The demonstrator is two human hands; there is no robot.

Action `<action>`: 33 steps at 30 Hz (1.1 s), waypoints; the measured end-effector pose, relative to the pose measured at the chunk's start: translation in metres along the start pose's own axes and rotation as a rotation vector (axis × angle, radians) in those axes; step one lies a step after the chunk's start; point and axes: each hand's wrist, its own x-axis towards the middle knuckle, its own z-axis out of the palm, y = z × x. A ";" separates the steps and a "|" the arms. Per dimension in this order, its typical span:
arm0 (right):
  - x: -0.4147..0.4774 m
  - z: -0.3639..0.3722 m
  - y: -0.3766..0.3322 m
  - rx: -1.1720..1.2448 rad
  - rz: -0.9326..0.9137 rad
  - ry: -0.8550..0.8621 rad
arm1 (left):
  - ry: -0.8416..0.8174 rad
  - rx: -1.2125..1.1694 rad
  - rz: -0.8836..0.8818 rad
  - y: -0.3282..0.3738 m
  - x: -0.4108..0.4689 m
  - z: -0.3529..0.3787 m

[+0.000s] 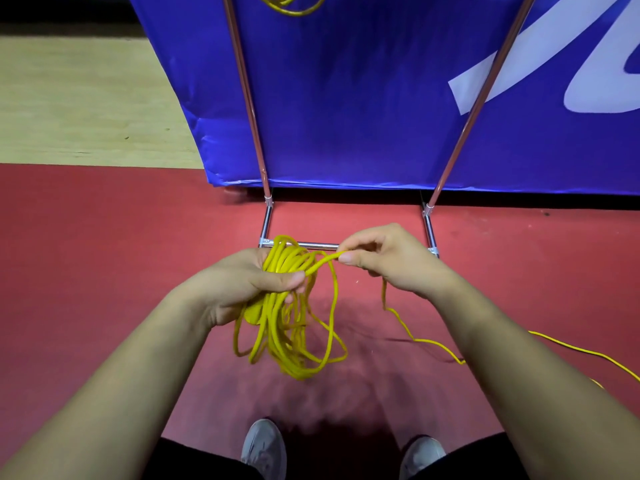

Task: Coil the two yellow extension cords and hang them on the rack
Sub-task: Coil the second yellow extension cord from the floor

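My left hand (249, 289) grips a bundle of yellow cord loops (291, 341) that hang down over the red floor. Just to the right, my right hand (388, 258) pinches the same cord's running strand between thumb and fingers. From that hand the loose yellow cord (433, 342) trails down and off to the right across the floor. A second coil of yellow cord (291, 3) hangs at the top edge of the view, high on the metal rack (252, 116). The rack's two slanted poles and low base bar stand straight ahead of my hands.
A blue banner (363, 98) with white lettering stands behind the rack. Red floor mat (104, 254) spreads underfoot, with pale wooden floor (86, 98) at the far left. My two grey shoes (265, 448) show at the bottom.
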 end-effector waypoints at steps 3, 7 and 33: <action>0.000 0.004 -0.008 -0.030 -0.078 0.048 | -0.007 0.123 -0.040 -0.003 0.000 0.000; 0.003 0.019 -0.011 -0.025 -0.158 0.088 | -0.066 0.042 -0.042 -0.006 -0.003 -0.003; 0.009 0.014 0.027 -0.210 -0.025 -0.092 | -0.081 -0.246 -0.013 0.004 -0.002 -0.017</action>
